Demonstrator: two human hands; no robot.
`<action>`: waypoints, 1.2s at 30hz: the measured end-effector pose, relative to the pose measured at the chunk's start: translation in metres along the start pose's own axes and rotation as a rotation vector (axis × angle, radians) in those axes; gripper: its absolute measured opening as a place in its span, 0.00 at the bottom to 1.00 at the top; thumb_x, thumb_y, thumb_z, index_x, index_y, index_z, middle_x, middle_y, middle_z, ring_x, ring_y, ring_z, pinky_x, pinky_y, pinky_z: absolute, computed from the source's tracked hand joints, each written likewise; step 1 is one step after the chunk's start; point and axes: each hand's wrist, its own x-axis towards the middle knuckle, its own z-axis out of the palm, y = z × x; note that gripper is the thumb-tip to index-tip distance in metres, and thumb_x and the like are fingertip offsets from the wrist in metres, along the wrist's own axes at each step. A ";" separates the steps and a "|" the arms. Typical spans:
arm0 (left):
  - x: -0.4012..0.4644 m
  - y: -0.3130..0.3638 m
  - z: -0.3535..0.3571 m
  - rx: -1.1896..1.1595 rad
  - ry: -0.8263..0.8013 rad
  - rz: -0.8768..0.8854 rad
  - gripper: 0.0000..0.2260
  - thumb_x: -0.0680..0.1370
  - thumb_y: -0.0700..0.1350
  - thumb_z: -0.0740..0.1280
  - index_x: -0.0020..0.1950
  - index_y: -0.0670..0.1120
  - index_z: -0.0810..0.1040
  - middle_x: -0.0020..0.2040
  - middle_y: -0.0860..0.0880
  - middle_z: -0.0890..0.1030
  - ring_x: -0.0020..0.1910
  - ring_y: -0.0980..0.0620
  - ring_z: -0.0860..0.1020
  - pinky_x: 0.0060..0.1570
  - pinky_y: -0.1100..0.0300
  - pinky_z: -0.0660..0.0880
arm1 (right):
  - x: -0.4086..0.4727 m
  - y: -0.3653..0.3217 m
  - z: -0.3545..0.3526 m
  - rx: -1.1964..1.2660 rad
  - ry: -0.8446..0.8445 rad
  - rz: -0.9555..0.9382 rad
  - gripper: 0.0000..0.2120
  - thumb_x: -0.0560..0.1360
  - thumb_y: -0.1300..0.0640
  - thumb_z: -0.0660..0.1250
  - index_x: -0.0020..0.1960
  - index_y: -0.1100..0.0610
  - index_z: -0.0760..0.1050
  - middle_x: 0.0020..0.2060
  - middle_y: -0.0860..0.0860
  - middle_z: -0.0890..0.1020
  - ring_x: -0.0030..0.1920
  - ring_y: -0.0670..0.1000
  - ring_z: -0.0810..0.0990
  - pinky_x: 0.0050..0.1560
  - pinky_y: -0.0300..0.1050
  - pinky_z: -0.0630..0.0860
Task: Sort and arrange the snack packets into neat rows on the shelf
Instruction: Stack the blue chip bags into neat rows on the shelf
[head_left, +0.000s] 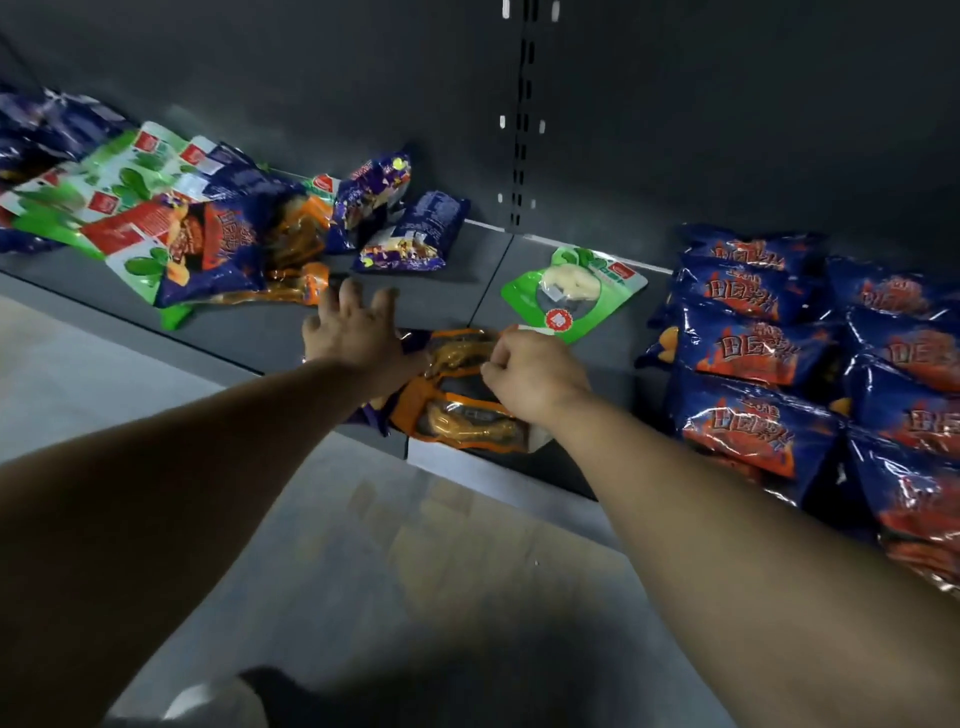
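A dark grey metal shelf (291, 332) runs from the left edge to the right, backed by a grey panel with a slotted upright (522, 130) rising behind its seam; below its front lip lies a pale glossy floor (415, 545). Bare shelf shows between the pile on the left and the rows on the right, and along the front strip at the left. Two orange packets (460, 384) lie stacked at the front edge, the nearer one overhanging the lip. The left hand (353, 332) has its fingers spread, reaching toward the pile, its wrist over the packets' left end. The right hand (530, 371) is curled, fingers pinching the right edge of the upper orange packet. Just behind it one green packet (574, 296) lies flat and alone. At the right, blue packets (753, 348) lie overlapped in two rows running front to back: about five show in the nearer row, the second row is cut by the frame. The left pile (171, 223) is jumbled: several green packets, a blue one face up, more orange ones (298, 260), and two purple packets (400, 228) tilted near the back panel. More purple ones (41, 130) at the far left are too blurred to count.
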 end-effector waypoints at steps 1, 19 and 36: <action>0.001 -0.004 0.003 0.005 -0.027 -0.013 0.41 0.71 0.65 0.66 0.77 0.53 0.51 0.77 0.42 0.51 0.75 0.36 0.50 0.68 0.40 0.58 | 0.002 -0.003 0.000 -0.009 0.001 -0.002 0.10 0.77 0.52 0.62 0.49 0.57 0.79 0.51 0.54 0.80 0.52 0.56 0.78 0.50 0.47 0.76; 0.033 -0.012 0.037 -0.028 -0.146 -0.002 0.35 0.74 0.46 0.67 0.76 0.48 0.52 0.72 0.39 0.57 0.72 0.36 0.56 0.66 0.42 0.65 | 0.035 -0.048 0.041 -0.029 -0.007 0.106 0.07 0.76 0.53 0.65 0.44 0.55 0.79 0.48 0.54 0.83 0.51 0.55 0.79 0.51 0.47 0.76; 0.076 -0.034 -0.037 -1.666 -0.392 -0.430 0.07 0.76 0.41 0.69 0.51 0.46 0.74 0.50 0.47 0.81 0.45 0.48 0.81 0.36 0.53 0.79 | 0.039 -0.062 0.032 0.344 0.082 0.028 0.54 0.63 0.48 0.79 0.78 0.51 0.48 0.76 0.50 0.56 0.75 0.48 0.56 0.72 0.40 0.55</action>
